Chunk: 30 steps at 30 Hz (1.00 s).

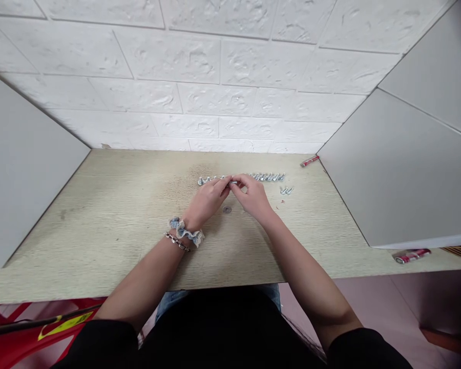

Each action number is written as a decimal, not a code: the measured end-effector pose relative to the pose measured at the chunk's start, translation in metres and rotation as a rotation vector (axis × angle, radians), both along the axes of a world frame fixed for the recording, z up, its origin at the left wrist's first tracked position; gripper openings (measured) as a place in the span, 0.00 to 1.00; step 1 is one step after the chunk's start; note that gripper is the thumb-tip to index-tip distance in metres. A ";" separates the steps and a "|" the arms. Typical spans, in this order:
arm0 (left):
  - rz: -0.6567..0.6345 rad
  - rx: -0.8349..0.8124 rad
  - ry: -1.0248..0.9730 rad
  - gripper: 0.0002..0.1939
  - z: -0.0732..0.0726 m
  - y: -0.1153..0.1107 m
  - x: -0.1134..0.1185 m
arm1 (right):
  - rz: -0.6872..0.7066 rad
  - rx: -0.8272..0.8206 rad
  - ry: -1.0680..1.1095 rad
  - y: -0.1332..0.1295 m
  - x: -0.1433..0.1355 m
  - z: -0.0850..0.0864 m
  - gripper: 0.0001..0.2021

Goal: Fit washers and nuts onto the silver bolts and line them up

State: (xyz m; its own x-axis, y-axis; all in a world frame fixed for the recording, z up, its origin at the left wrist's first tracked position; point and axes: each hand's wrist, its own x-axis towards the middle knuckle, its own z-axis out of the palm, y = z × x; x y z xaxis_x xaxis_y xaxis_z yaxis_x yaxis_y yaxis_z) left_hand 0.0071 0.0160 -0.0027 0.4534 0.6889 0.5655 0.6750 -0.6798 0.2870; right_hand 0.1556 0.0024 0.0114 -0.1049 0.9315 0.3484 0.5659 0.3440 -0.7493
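Over the middle of the table, my left hand [209, 199] and my right hand [252, 196] meet at the fingertips. Both are closed around a small metal screw [234, 182], whose shiny shank shows between the fingers; its far end is hidden. Just behind the hands runs a row of silver bolts with washers, the left part [201, 181] partly covered by my fingers and the right part [269, 177] in plain sight. A single flat washer [226, 209] lies on the table between my wrists. To the right of my right hand are a few loose screws [286, 190].
The pale wooden table [111, 225] ends at a white brick-patterned wall [200, 97]. Grey panels stand at the left [26, 169] and right [399, 174]. One red battery-like cylinder [310, 161] lies at the back right, another [413, 256] near the front right edge.
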 end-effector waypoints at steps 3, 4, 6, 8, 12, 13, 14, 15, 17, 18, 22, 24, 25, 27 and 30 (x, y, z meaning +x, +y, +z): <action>0.001 0.020 0.001 0.15 -0.002 0.002 0.000 | -0.025 0.014 -0.117 -0.002 0.001 0.003 0.11; 0.001 0.025 0.000 0.15 -0.002 0.002 0.000 | -0.042 0.012 -0.147 -0.002 0.001 0.003 0.12; 0.001 0.024 -0.002 0.15 -0.001 0.002 -0.001 | -0.083 0.005 -0.165 -0.002 0.000 0.004 0.12; 0.006 0.015 -0.006 0.15 0.001 0.001 -0.001 | -0.100 0.002 -0.137 -0.002 -0.001 0.005 0.08; 0.000 -0.014 0.007 0.14 0.003 0.000 -0.001 | -0.052 0.006 -0.070 -0.001 -0.002 0.004 0.07; -0.007 -0.019 0.012 0.14 0.003 0.000 -0.001 | -0.044 0.007 -0.064 -0.001 -0.002 0.004 0.06; -0.014 -0.020 0.014 0.13 0.002 0.000 -0.001 | -0.040 0.008 -0.062 -0.001 -0.002 0.004 0.06; -0.021 -0.018 0.014 0.13 0.002 0.000 -0.001 | -0.037 0.009 -0.064 -0.001 -0.002 0.004 0.06; -0.030 -0.001 0.013 0.14 0.000 0.000 0.000 | -0.031 0.012 -0.074 -0.001 -0.001 0.004 0.06; -0.033 0.010 0.016 0.14 -0.001 0.001 0.000 | -0.027 0.013 -0.081 -0.001 -0.001 0.004 0.06; -0.039 0.027 0.033 0.15 -0.002 0.000 0.000 | -0.022 0.008 -0.105 -0.001 -0.001 0.004 0.06; -0.043 0.021 0.027 0.15 -0.002 0.000 0.000 | -0.021 0.003 -0.115 -0.001 -0.001 0.003 0.06; -0.045 0.015 0.022 0.15 -0.002 0.000 0.000 | -0.018 -0.001 -0.121 -0.001 -0.001 0.003 0.06; -0.051 0.000 0.010 0.14 -0.001 -0.001 0.000 | -0.012 -0.010 -0.142 -0.001 -0.001 0.003 0.07; -0.056 -0.011 -0.004 0.13 0.000 -0.001 0.001 | -0.022 -0.012 -0.194 -0.001 -0.001 0.002 0.08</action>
State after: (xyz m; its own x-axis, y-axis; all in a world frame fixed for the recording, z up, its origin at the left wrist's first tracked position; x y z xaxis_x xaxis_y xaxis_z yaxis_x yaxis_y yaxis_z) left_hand 0.0076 0.0149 -0.0024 0.4892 0.6690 0.5595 0.6350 -0.7130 0.2973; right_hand 0.1546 0.0011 0.0135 -0.1483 0.9381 0.3129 0.7075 0.3218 -0.6292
